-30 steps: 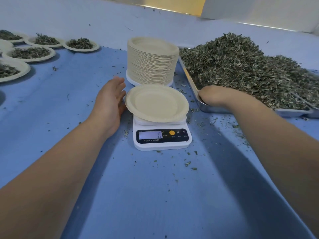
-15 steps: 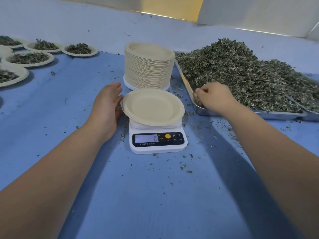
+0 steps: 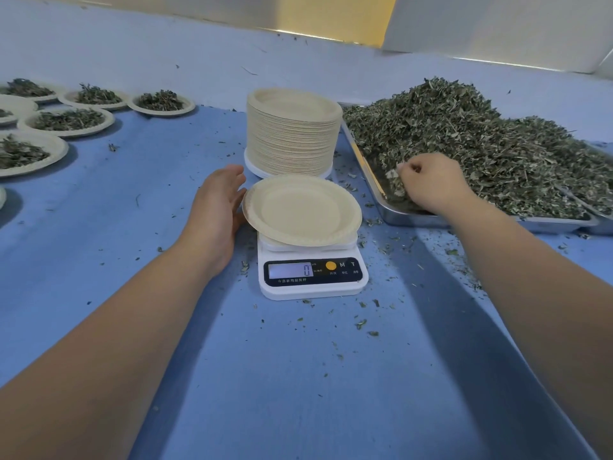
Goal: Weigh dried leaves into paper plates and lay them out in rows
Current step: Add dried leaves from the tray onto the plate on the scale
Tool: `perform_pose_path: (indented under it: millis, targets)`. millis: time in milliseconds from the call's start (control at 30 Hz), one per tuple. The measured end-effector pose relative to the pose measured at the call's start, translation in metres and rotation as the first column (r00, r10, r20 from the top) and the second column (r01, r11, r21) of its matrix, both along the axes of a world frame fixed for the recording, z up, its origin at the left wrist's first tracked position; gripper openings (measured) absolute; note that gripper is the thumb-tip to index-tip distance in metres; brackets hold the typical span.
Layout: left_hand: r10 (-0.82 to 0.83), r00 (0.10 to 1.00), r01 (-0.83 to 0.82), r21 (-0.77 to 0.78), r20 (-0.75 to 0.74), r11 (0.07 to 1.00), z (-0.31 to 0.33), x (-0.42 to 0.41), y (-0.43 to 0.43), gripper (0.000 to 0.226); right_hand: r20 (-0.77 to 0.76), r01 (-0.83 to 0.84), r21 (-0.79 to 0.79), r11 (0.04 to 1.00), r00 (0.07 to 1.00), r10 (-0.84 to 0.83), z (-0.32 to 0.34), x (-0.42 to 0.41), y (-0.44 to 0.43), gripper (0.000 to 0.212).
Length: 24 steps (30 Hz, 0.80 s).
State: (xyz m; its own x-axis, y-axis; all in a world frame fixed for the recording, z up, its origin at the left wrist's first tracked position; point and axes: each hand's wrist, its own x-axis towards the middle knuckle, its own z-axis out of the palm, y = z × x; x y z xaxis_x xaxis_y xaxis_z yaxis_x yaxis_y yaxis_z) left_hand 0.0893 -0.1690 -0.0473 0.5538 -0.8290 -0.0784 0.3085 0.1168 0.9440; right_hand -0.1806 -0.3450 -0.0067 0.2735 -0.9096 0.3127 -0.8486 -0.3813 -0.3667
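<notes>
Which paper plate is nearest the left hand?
The empty plate on the scale, right beside the left hand. The filled plates lie far off to the left, and the stack stands behind the scale.

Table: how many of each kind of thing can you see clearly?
Scale: 1
Empty plate on it: 1
Stack of plates: 1
Plates of leaves: 5, more cut off at left
Tray of leaves: 1, perhaps another at right
Total: 9 clearly
</notes>
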Motion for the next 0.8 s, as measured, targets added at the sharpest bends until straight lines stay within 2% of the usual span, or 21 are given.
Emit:
perform_pose_path:
  millis: [200, 300, 400, 467, 600, 633, 800]
  targets:
    - [-0.01, 1.0, 0.01, 0.007, 0.014, 1.0, 0.0, 0.0, 0.0, 0.045, 0.135, -0.105, -0.167, 0.98, 0.983, 0.128, 0.039, 0.024, 0.017, 0.045]
    - [-0.014, 1.0, 0.014, 0.016, 0.018, 1.0, 0.001, -0.001, -0.001, 0.045, 0.197, -0.208, -0.205, 0.956, 0.948, 0.249, 0.055, 0.054, 0.037, 0.042]
    - [-0.022, 0.999, 0.022, 0.025, 0.023, 0.999, 0.001, -0.001, -0.001, 0.046, 0.19, -0.332, -0.204, 0.921, 0.91, 0.37, 0.059, 0.08, 0.065, 0.039]
    - [-0.029, 0.999, 0.028, 0.02, 0.031, 0.999, 0.0, -0.001, -0.001, 0.044, 0.151, -0.423, -0.151, 0.893, 0.883, 0.444, 0.053, 0.092, 0.082, 0.034]
    - [-0.046, 0.997, 0.045, 0.006, 0.056, 0.999, -0.002, 0.001, 0.0, 0.039, -0.155, -0.565, 0.057, 0.823, 0.81, 0.566, 0.033, 0.106, 0.104, 0.031]
    - [-0.051, 0.997, 0.051, 0.001, 0.055, 0.999, -0.002, 0.0, 0.0, 0.039, -0.164, -0.576, 0.075, 0.814, 0.798, 0.579, 0.032, 0.106, 0.104, 0.034]
    - [-0.043, 0.996, 0.042, 0.016, 0.072, 0.999, -0.003, 0.001, 0.0, 0.039, 0.034, -0.526, -0.061, 0.848, 0.848, 0.529, 0.048, 0.093, 0.093, 0.05]
